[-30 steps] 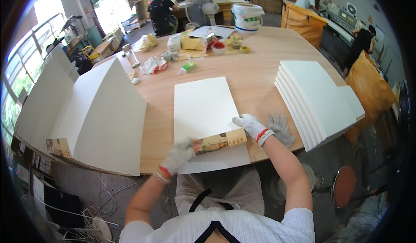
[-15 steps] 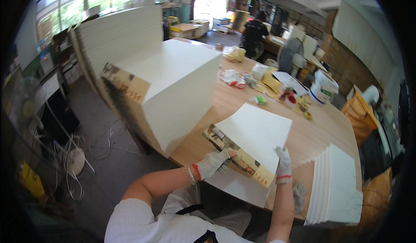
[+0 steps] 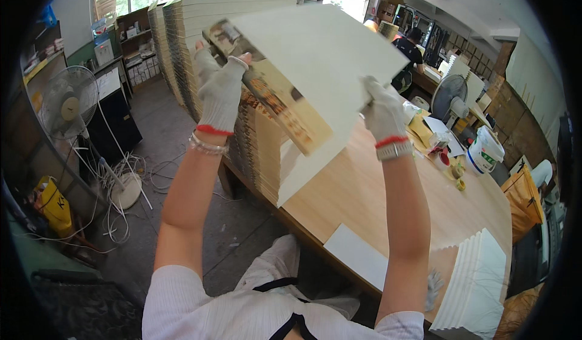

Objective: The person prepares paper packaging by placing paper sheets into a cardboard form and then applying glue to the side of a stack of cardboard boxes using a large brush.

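A large white sheet point(image 3: 315, 55) with a brown, picture-printed strip point(image 3: 273, 91) along one long edge is held up, tilted, in both hands. My left hand point(image 3: 221, 88), in a whitish knit glove with a red cuff, grips the strip's side, thumb on top. My right hand point(image 3: 386, 110), gloved alike, is closed on the sheet's right edge. Directly beneath and behind the sheet stands a stack of similar white sheets point(image 3: 297, 173) with dark printed edges, partly hidden by it. A taller stack point(image 3: 230, 10) rises at the back left.
On the wooden table point(image 3: 376, 188) lie a white sheet point(image 3: 357, 252) near the front edge, a fanned pile of white sheets point(image 3: 473, 279), a grey glove point(image 3: 434, 288), tape rolls point(image 3: 458, 173) and a white bucket point(image 3: 485, 151). A fan point(image 3: 70, 103) and loose cables point(image 3: 124, 176) stand left. A person point(image 3: 409, 55) is farther back.
Both hands have lifted the printed sheet off the table and carried it up and left, over the stack. My view has turned somewhat left. A white sheet now shows on the table's front edge.
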{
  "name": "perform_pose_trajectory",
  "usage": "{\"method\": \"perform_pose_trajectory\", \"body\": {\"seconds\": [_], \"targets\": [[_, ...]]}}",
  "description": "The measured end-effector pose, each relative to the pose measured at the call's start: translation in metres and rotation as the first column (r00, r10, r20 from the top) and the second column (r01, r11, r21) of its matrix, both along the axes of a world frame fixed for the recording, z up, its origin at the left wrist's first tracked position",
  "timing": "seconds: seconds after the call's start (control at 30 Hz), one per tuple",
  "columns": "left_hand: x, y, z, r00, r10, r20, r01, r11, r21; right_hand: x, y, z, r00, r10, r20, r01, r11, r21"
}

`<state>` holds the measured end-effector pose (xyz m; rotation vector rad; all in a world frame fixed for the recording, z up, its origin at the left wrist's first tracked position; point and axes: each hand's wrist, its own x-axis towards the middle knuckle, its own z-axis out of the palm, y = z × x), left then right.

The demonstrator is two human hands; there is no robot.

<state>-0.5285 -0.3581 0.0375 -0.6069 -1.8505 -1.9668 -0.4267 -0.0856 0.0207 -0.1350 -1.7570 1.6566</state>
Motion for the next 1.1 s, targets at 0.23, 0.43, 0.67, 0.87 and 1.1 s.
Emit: {"method": "perform_pose_trajectory", "body": {"seconds": [0.23,0.43,0.67,0.87,1.1], "targets": [[-0.097,-0.016,-0.067,0.955,0.291,0.062,-0.282,0.951,-0.124,-0.034,-0.027,0.014,0.819,-0.304,0.486,0.023,0.865,0.502],[-0.11,-0.009,-0.085,0.988,0.145,0.057,-0.149,0.985,0.081,-0.014,-0.022,0.005,0.875,-0.245,0.417,0.11,0.941,0.321],[0.058,0.035,-0.069,0.879,-0.082,-0.471,0.181,0.968,0.171,0.182,-0.017,-0.085,0.967,0.134,0.218,-0.129,0.991,-0.034],[0.268,0.177,-0.078,0.025,-0.873,-0.488,0.751,0.338,-0.567,0.41,-0.028,-0.156,0.143,-0.988,-0.064,0.431,0.004,0.902],[0.486,0.308,-0.133,-0.64,-0.255,0.725,0.763,-0.323,0.56,0.49,-0.086,-0.158,0.127,-0.988,0.087,0.451,0.135,0.882]]}}
